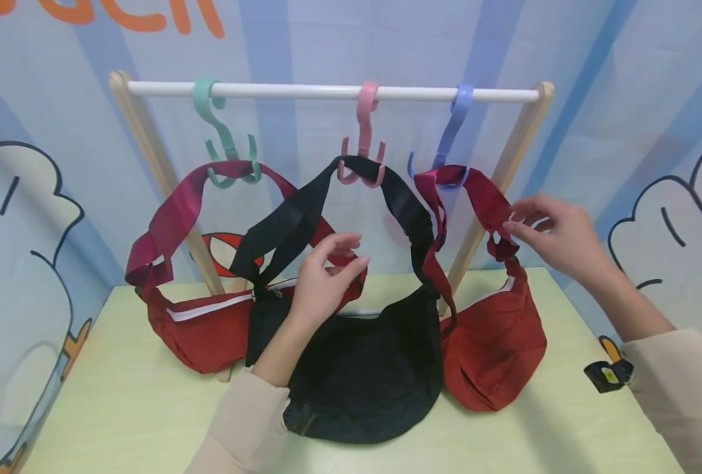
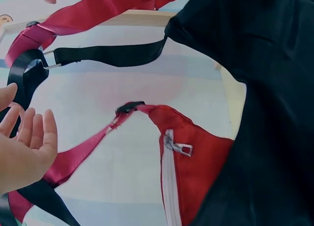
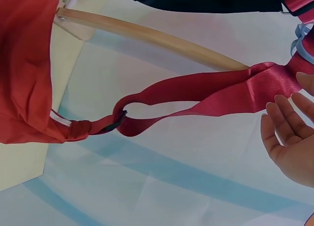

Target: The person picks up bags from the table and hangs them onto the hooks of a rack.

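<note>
A black shoulder bag (image 1: 375,375) hangs by its strap from the pink hook (image 1: 364,125). In front of it is my left hand (image 1: 324,280), fingers loosely bent and nothing in them. To the right, a red bag (image 1: 493,349) hangs by its crimson strap (image 3: 235,91) from the blue hook (image 1: 453,125). My right hand (image 1: 555,234) is beside that strap, fingertips right at its edge and fingers relaxed. Another red bag (image 1: 209,339) hangs on the left from the green hook (image 1: 217,125), partly hidden behind the black bag.
The hooks sit on a white rail (image 1: 303,90) between wooden posts (image 1: 149,148). The rack stands on a pale yellow-green table (image 1: 120,395). Behind it is a blue and white cartoon-printed backdrop (image 1: 339,39).
</note>
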Action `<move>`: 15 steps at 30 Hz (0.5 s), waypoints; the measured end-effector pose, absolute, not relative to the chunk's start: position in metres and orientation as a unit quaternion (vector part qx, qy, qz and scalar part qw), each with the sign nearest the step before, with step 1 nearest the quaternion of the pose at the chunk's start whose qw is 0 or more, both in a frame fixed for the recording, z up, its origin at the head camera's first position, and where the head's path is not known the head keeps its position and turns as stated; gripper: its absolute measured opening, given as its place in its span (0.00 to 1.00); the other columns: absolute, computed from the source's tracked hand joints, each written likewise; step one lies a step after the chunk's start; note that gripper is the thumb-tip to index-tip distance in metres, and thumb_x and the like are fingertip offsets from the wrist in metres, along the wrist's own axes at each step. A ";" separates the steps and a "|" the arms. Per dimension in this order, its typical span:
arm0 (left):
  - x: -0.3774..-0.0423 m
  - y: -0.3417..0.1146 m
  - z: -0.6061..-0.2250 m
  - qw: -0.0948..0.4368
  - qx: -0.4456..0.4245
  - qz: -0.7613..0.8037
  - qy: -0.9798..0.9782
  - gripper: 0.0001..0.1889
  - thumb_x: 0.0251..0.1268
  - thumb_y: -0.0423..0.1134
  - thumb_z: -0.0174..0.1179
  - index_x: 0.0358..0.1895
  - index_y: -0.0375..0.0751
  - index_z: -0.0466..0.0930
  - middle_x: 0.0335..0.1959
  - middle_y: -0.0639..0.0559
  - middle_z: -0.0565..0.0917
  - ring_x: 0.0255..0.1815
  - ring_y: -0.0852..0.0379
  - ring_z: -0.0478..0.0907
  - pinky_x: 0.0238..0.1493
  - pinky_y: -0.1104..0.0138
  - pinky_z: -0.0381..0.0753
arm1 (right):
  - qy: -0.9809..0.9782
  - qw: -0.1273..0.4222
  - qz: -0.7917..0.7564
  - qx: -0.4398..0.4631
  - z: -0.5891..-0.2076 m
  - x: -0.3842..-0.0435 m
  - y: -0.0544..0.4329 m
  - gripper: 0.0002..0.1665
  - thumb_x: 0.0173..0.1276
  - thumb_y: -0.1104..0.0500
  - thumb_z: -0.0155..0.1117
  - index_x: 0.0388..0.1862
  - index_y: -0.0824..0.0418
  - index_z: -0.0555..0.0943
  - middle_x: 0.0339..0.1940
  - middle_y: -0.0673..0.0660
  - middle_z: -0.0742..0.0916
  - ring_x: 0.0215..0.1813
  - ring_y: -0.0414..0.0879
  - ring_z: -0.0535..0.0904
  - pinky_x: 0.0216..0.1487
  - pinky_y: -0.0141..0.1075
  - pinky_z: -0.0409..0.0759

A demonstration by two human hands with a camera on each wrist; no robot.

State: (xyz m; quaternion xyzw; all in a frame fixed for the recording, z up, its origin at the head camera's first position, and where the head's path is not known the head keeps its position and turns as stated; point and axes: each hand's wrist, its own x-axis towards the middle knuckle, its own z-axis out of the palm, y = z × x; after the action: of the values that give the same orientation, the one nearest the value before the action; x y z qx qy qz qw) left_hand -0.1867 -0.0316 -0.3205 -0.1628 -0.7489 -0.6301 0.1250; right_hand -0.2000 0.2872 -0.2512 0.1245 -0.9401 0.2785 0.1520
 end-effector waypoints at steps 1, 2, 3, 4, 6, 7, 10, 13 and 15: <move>-0.186 -0.033 -0.322 0.122 -0.158 -0.630 -0.750 0.19 0.58 0.38 0.62 0.53 0.41 0.75 0.48 0.47 0.78 0.45 0.52 0.74 0.45 0.60 0.76 | -0.940 0.152 0.278 0.127 -0.253 -0.200 0.288 0.20 0.64 0.55 0.60 0.50 0.65 0.75 0.41 0.61 0.81 0.42 0.52 0.75 0.34 0.19 0.68; -0.186 -0.035 -0.323 0.118 -0.153 -0.630 -0.752 0.19 0.58 0.38 0.62 0.53 0.41 0.75 0.48 0.47 0.78 0.46 0.52 0.73 0.45 0.60 0.76 | -0.939 0.153 0.278 0.131 -0.255 -0.199 0.289 0.20 0.64 0.55 0.60 0.50 0.66 0.75 0.41 0.62 0.81 0.41 0.52 0.75 0.34 0.19 0.68; -0.185 -0.037 -0.325 0.115 -0.150 -0.631 -0.753 0.19 0.58 0.38 0.62 0.53 0.41 0.75 0.48 0.47 0.78 0.45 0.53 0.73 0.46 0.60 0.76 | -0.939 0.154 0.277 0.133 -0.257 -0.198 0.290 0.19 0.64 0.56 0.61 0.50 0.66 0.75 0.40 0.62 0.81 0.41 0.52 0.75 0.34 0.19 0.68; -0.185 -0.039 -0.326 0.113 -0.148 -0.632 -0.752 0.19 0.58 0.37 0.62 0.53 0.40 0.75 0.47 0.46 0.78 0.45 0.52 0.73 0.46 0.59 0.76 | -0.939 0.155 0.275 0.138 -0.259 -0.197 0.291 0.19 0.64 0.57 0.61 0.50 0.66 0.75 0.40 0.62 0.81 0.40 0.52 0.75 0.34 0.19 0.68; -0.184 -0.042 -0.329 0.111 -0.145 -0.632 -0.753 0.19 0.58 0.37 0.62 0.53 0.40 0.75 0.47 0.46 0.78 0.46 0.52 0.73 0.47 0.59 0.75 | -0.938 0.155 0.273 0.146 -0.263 -0.196 0.293 0.18 0.64 0.58 0.61 0.49 0.67 0.75 0.40 0.62 0.81 0.39 0.52 0.76 0.33 0.19 0.68; -0.183 -0.044 -0.331 0.111 -0.144 -0.632 -0.754 0.19 0.57 0.37 0.63 0.53 0.39 0.75 0.47 0.46 0.78 0.46 0.52 0.74 0.47 0.58 0.75 | -0.937 0.156 0.272 0.152 -0.266 -0.195 0.295 0.18 0.64 0.58 0.61 0.49 0.67 0.75 0.39 0.62 0.81 0.39 0.52 0.76 0.33 0.19 0.68; -0.181 -0.049 -0.336 0.113 -0.146 -0.630 -0.754 0.19 0.57 0.37 0.63 0.52 0.38 0.75 0.48 0.45 0.78 0.46 0.52 0.74 0.48 0.57 0.75 | -0.936 0.154 0.272 0.159 -0.276 -0.192 0.299 0.17 0.63 0.59 0.61 0.48 0.67 0.76 0.38 0.62 0.82 0.37 0.51 0.76 0.32 0.19 0.69; -0.178 -0.056 -0.344 0.117 -0.145 -0.623 -0.760 0.19 0.57 0.36 0.63 0.52 0.38 0.75 0.48 0.45 0.78 0.46 0.51 0.75 0.46 0.58 0.75 | -0.937 0.151 0.273 0.158 -0.288 -0.189 0.302 0.16 0.63 0.59 0.61 0.47 0.67 0.76 0.38 0.60 0.82 0.36 0.46 0.76 0.33 0.20 0.70; -0.175 -0.062 -0.350 0.118 -0.138 -0.616 -0.767 0.19 0.57 0.36 0.63 0.52 0.38 0.75 0.48 0.46 0.79 0.45 0.52 0.76 0.45 0.60 0.75 | -0.937 0.146 0.276 0.156 -0.298 -0.186 0.304 0.16 0.63 0.59 0.61 0.47 0.66 0.76 0.37 0.60 0.83 0.35 0.40 0.75 0.32 0.21 0.71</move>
State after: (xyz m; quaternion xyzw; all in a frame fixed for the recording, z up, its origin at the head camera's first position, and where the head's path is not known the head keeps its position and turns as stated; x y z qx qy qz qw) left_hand -0.1752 -0.0616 -0.3500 -0.1381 -0.7666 -0.6158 0.1183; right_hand -0.1859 0.3036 -0.2979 0.1557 -0.9371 0.2762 0.1460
